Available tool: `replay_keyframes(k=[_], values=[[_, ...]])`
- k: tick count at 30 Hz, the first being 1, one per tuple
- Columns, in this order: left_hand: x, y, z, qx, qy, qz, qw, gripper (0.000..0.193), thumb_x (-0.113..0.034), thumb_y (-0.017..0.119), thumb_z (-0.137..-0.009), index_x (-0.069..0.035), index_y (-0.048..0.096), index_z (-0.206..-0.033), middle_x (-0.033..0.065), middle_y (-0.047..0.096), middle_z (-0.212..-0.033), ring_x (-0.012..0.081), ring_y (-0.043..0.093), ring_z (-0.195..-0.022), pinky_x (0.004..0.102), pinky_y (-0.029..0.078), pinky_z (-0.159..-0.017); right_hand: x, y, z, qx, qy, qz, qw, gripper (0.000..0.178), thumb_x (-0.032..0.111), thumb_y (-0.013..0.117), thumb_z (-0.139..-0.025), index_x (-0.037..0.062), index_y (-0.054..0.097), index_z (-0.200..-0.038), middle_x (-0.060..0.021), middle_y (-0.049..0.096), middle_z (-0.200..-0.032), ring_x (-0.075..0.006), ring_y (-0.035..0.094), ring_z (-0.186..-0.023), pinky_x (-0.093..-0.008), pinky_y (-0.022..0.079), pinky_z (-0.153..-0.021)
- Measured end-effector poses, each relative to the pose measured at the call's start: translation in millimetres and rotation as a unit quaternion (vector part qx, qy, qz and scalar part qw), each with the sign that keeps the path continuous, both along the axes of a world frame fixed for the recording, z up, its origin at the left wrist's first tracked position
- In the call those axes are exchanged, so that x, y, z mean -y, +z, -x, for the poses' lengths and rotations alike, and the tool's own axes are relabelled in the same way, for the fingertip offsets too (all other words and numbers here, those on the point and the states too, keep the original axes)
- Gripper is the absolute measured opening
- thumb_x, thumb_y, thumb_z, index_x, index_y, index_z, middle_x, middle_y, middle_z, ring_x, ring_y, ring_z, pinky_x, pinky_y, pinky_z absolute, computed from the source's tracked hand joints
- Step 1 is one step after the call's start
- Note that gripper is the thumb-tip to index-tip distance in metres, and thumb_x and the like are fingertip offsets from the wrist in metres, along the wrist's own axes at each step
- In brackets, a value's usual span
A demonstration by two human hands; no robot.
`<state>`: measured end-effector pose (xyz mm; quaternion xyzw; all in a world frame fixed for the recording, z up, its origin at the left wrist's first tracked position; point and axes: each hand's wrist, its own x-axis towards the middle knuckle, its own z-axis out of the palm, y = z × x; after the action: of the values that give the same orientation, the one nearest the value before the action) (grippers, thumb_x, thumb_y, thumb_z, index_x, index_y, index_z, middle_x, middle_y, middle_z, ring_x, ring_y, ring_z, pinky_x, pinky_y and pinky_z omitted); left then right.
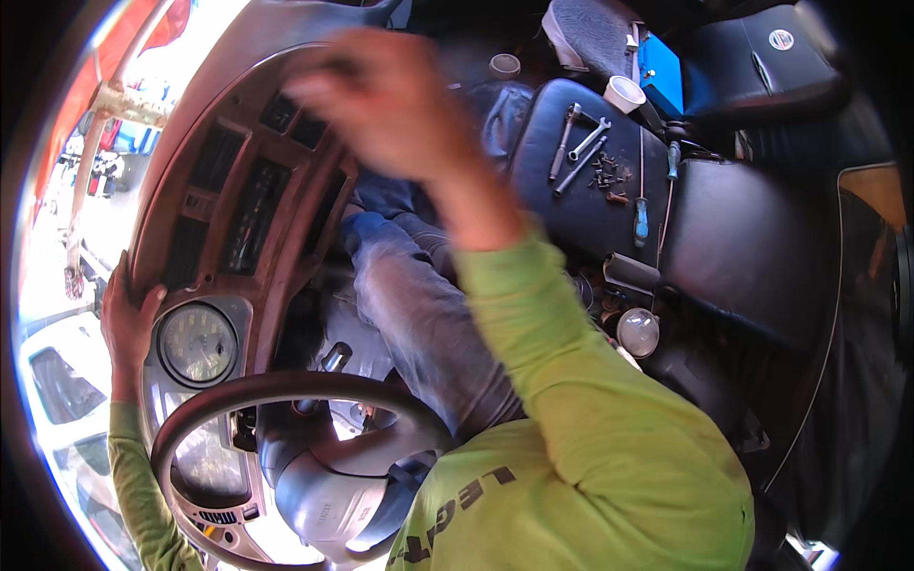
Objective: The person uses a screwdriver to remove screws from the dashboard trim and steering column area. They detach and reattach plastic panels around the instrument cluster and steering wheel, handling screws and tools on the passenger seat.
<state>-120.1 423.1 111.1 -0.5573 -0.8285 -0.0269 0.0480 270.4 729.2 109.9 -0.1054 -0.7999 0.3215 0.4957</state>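
My left hand (pixel 129 319) rests on the outer edge of the brown dashboard (pixel 295 205), beside the round gauge (pixel 197 344). Its fingers lie stretched along the edge, with the thumb apart on the panel side. Raised over the far end of the dashboard is my right hand (pixel 381 100), smeared by motion. A dark patch shows near its fingers, but whether they hold anything is unclear. Below that hand are dark vents and a panel of controls (pixel 255 217) set in the dashboard. The green sleeve of my right arm crosses the middle of the view.
The steering wheel (pixel 295 385) stands in front of me. On the black seat (pixel 543 124) lie wrenches (pixel 588 140), small loose screws (pixel 609 173) and a blue-handled screwdriver (pixel 641 221). A white cup (pixel 624 93) and a blue case (pixel 661 72) sit beyond. A round lamp (pixel 638 333) lies between the seats.
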Motion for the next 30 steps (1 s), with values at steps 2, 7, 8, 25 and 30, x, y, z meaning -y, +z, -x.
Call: replay_keyframes(k=[2,7,8,25,30], values=[[-1,-2,-1,-0.001,-0.006,-0.006,1.0,0.083,-0.033,0.081,-0.085,-0.006,0.048,-0.155,0.024,0.063,-0.136,0.0413,0.062,-0.125,0.0478,0.049,-0.105,-40,-39,-113,0.106,-0.116,0.203,0.967,0.023,0.022,0.072,-0.097,0.0023,0.075,-0.109,-0.0065,0.075,-0.092,-0.0151,0.072,-0.087,-0.0313,0.056,-0.077],[-7,1,-6,0.016,0.009,-0.004,1.0,0.082,-0.032,0.08,-0.086,-0.005,0.047,-0.156,0.0241,0.062,-0.139,0.0419,0.06,-0.128,0.0482,0.046,-0.109,-116,-195,-388,0.485,-0.585,0.15,0.632,0.029,0.027,0.071,-0.091,0.0078,0.074,-0.112,-0.0186,0.075,-0.114,-0.0379,0.07,-0.112,-0.0495,0.053,-0.098],[-6,-1,-3,0.022,0.008,-0.007,1.0,0.082,-0.032,0.08,-0.086,-0.005,0.046,-0.156,0.0241,0.062,-0.14,0.0419,0.059,-0.129,0.0482,0.046,-0.109,-114,-218,-420,0.501,-0.596,0.162,0.607,0.03,0.027,0.07,-0.092,0.0095,0.074,-0.116,-0.0178,0.074,-0.118,-0.0375,0.068,-0.116,-0.0497,0.053,-0.1],[-7,-7,4,0.003,-0.022,-0.022,0.999,0.087,-0.039,0.081,-0.085,-0.008,0.045,-0.158,0.0229,0.058,-0.145,0.039,0.056,-0.135,0.0479,0.044,-0.113,-131,-234,-397,0.402,-0.504,0.295,0.705,0.027,0.029,0.076,-0.087,0.0072,0.079,-0.102,-0.023,0.077,-0.102,-0.0338,0.077,-0.097,-0.0465,0.058,-0.089],[6,-9,7,0.006,-0.007,-0.016,1.0,0.09,-0.044,0.083,-0.083,-0.003,0.047,-0.155,0.0234,0.059,-0.144,0.0407,0.057,-0.133,0.0483,0.045,-0.112,-140,-240,-355,0.442,-0.527,0.359,0.63,0.035,0.037,0.086,-0.082,0.0085,0.081,-0.102,-0.0201,0.078,-0.1,-0.0359,0.077,-0.091,-0.0466,0.059,-0.086]])
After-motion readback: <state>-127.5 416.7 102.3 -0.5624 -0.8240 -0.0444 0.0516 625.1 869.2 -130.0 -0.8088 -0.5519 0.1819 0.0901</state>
